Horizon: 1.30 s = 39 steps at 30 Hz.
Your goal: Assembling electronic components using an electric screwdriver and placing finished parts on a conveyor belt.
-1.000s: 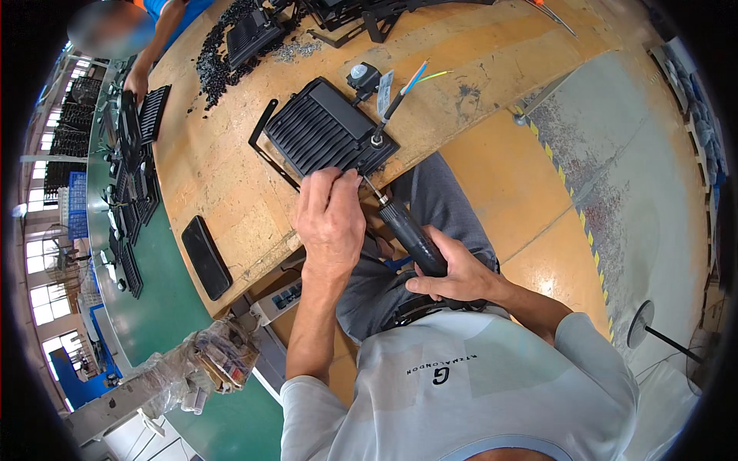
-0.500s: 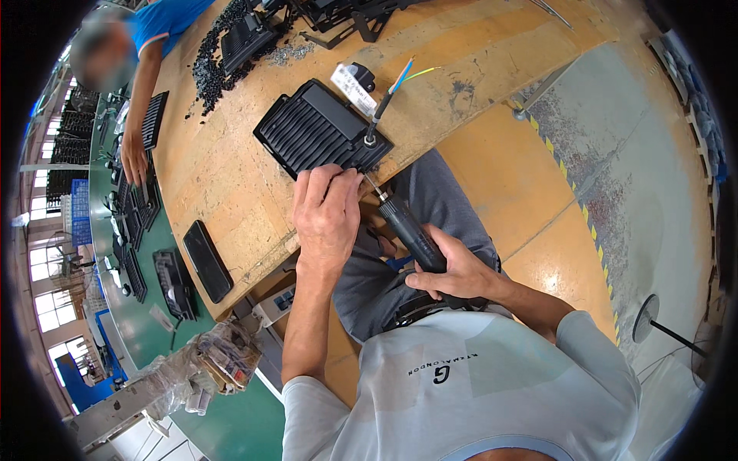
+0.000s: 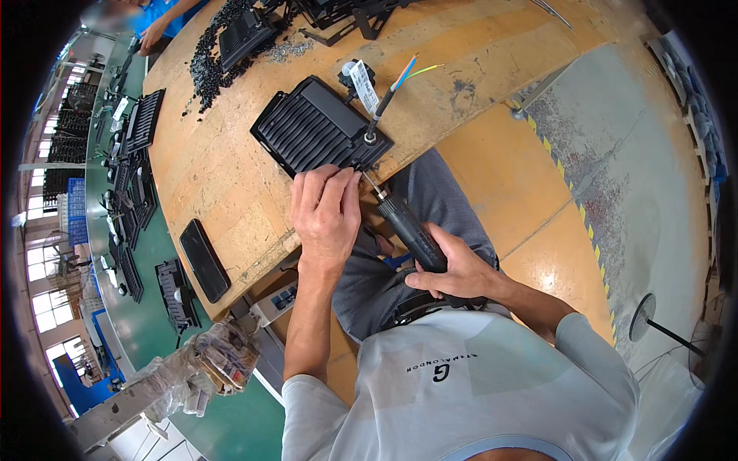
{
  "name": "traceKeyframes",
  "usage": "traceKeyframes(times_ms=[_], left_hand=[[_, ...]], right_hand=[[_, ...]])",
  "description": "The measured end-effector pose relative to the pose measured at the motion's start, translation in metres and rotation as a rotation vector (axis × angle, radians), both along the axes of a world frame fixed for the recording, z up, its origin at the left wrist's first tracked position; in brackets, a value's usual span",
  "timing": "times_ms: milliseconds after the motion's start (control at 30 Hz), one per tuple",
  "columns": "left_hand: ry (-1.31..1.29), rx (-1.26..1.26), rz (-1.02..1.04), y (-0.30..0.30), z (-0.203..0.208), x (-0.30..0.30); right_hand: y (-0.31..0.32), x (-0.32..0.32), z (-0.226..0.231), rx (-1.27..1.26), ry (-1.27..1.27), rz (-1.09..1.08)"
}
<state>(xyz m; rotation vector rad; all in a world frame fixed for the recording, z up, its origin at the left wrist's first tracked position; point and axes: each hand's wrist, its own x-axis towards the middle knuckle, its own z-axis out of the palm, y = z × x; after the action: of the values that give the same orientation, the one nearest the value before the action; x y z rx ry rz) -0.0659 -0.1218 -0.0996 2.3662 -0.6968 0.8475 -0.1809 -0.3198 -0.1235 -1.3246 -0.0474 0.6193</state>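
A black finned floodlight housing [image 3: 307,131] lies fins up near the table's edge. From its right corner rises a short black cable [image 3: 382,111] with bare-ended coloured wires, next to a white label [image 3: 364,86] and a small black round part. My right hand [image 3: 455,269] is wrapped round a black power screwdriver [image 3: 411,232], whose bit points at the housing's near edge. Right by the bit, the fingertips of my left hand [image 3: 326,215] are pinched together against that edge. Whatever they pinch is too small or hidden to make out.
Loose black screws [image 3: 206,73] are heaped at the back, near another housing [image 3: 246,38] and black brackets [image 3: 361,15]. A phone [image 3: 204,261] lies at the left table edge. Beyond it, a green conveyor [image 3: 146,307] carries several lamps. A co-worker's hand [image 3: 152,34] is at the far left.
The co-worker's arm has drawn back from the conveyor lamps toward the far end. The white label has swung more upright. My hands and the screwdriver have barely moved.
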Motion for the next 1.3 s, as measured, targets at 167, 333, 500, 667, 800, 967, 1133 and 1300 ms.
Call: traceKeyframes(times_ms=[167,333,500,667,800,967,1133,1300], left_hand=[[-0.003,-0.002,-0.007,0.0,0.001,0.001],[0.041,0.052,0.003,0.005,0.013,-0.001],[0.286,0.162,-0.057,0.031,0.01,0.003],[0.24,0.25,-0.061,0.04,0.004,0.005],[0.237,0.236,-0.082,0.04,0.001,0.007],[0.254,0.22,-0.096,0.04,0.005,0.007],[0.274,0.204,-0.104,0.042,0.006,0.007],[0.3,0.178,-0.122,0.042,0.005,0.007]], right_hand=[[0.002,0.0,0.001,0.01,0.018,-0.005],[-0.001,0.001,0.001,0.102,0.067,0.012],[-0.008,0.007,0.011,0.109,0.103,0.044],[-0.014,0.015,0.025,0.072,0.104,0.093],[-0.02,0.019,0.034,0.019,0.202,0.139],[-0.02,0.022,0.039,-0.015,0.25,0.167],[-0.018,0.024,0.043,-0.039,0.27,0.177],[-0.018,0.028,0.048,-0.059,0.298,0.183]])
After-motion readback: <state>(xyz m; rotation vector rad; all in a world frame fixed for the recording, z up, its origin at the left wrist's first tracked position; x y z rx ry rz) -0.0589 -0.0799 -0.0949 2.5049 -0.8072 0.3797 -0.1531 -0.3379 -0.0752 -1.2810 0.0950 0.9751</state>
